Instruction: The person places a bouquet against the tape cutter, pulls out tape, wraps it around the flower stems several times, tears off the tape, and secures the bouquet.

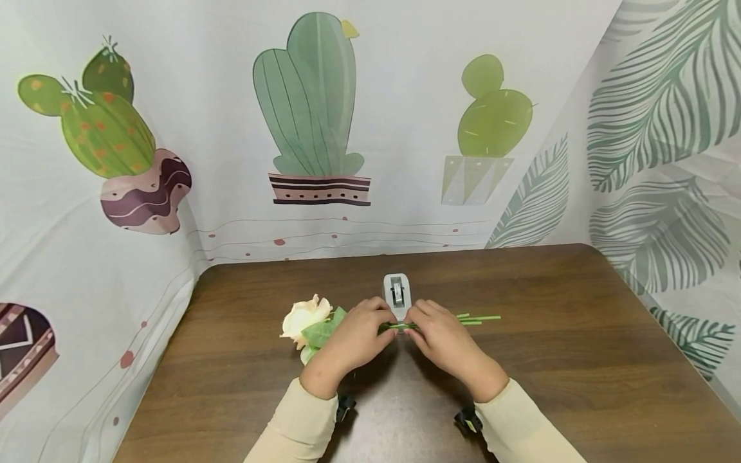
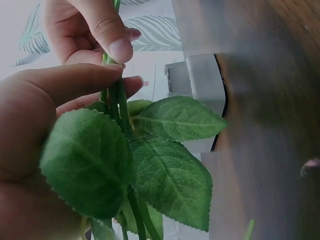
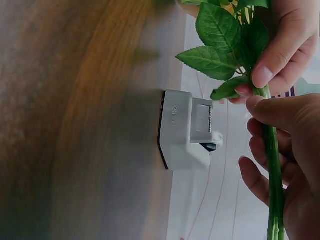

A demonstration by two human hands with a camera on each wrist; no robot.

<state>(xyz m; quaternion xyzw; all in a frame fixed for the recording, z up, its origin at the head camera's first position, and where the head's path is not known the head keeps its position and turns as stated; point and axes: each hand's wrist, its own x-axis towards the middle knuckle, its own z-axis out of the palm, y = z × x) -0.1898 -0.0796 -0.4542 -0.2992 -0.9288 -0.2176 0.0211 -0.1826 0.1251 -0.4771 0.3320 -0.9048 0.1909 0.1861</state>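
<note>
A bunch of artificial roses lies sideways between both hands, over the middle of the table. Its pale peach bloom is at the left, and the cut stem ends stick out at the right. My left hand pinches the green stems just below the leaves. Close beside it, my right hand pinches the same stems between thumb and fingers, the two thumbs almost meeting. Just beyond the hands stands a light grey tape dispenser, its toothed cutting edge visible in the right wrist view.
The brown wooden table has rounded far corners. Behind it hangs a white cloth printed with cacti and leaves. Black wrist cameras sit at both sleeves. A small pinkish piece shows at the left wrist view's right edge.
</note>
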